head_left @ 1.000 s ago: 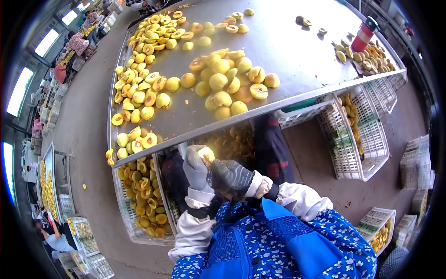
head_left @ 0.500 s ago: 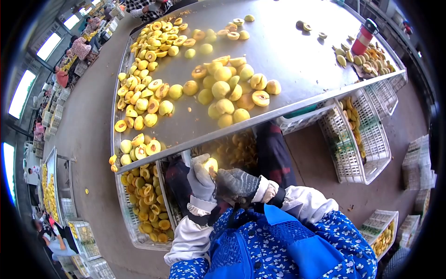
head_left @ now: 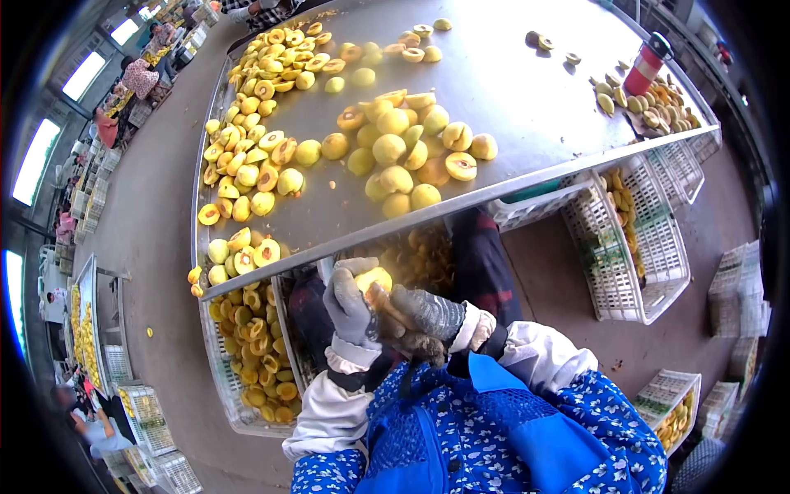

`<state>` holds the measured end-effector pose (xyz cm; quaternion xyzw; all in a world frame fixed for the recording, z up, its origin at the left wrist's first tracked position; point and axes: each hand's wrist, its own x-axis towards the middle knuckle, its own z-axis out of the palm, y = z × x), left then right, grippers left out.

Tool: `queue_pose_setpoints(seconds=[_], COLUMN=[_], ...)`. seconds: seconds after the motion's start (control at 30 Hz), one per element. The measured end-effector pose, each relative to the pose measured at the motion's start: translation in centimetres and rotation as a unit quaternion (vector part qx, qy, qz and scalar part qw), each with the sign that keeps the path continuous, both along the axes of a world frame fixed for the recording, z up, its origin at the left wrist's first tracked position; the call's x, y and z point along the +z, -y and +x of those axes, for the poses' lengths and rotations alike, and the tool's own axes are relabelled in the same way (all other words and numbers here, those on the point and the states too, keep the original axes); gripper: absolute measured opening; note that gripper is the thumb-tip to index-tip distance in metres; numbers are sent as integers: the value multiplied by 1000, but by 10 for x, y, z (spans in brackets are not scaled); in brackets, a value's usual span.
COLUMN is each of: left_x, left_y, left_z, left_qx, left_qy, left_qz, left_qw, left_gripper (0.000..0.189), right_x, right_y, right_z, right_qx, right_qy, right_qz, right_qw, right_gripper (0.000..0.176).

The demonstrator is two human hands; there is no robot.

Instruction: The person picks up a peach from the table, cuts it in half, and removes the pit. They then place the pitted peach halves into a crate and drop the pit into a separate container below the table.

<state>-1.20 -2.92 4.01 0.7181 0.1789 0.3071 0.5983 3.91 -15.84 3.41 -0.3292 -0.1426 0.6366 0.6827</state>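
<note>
Just below the near edge of the desk [head_left: 510, 90], close against the person's chest, the left hand [head_left: 350, 303] in a pale grey glove is wrapped around a single peach [head_left: 372, 278], grasping it from the side with the fingers curled over its top. The right hand [head_left: 424, 314], in a darker knit glove, is clenched and pressed against the lower flank of the fruit; whether it grips a blade or some other tool cannot be told, since the gloves hide it. By the look of it, the step in hand is opening or pitting this one fruit. The next move would call for a firm grip from the left hand while the right works around the stone, kept clear of the gloved fingers. The peach is yellow, smooth and rounded, with only its upper part showing above the glove; no cut face can be made out. On the desk, near its front edge, lies a pile of whole peaches [head_left: 403, 152], and toward its left end a spread of cut halves [head_left: 247, 165]. Under the desk's left end stands a crate [head_left: 233, 416] full of halves, and at its far right corner a red flask [head_left: 643, 62].
</note>
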Motion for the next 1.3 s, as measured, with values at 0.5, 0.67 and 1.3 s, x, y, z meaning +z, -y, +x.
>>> queue_pose_setpoints(seconds=[0.5, 0.67, 1.3], left_x=[-28, -27, -15], left_y=[-9, -10, 12], left_z=[1, 6, 12], left_qx=[-35, -28, 81], left_qy=[50, 64, -129], left_qz=[128, 120, -357], left_qw=[990, 990, 922], left_gripper=[48, 48, 37], right_x=[-1, 9, -49], right_y=[7, 7, -7], right_z=[14, 13, -8], right_qx=[-24, 17, -123], right_qy=[-83, -109, 315], right_qz=[-46, 22, -77], right_qw=[995, 994, 938], right_gripper=[42, 46, 45])
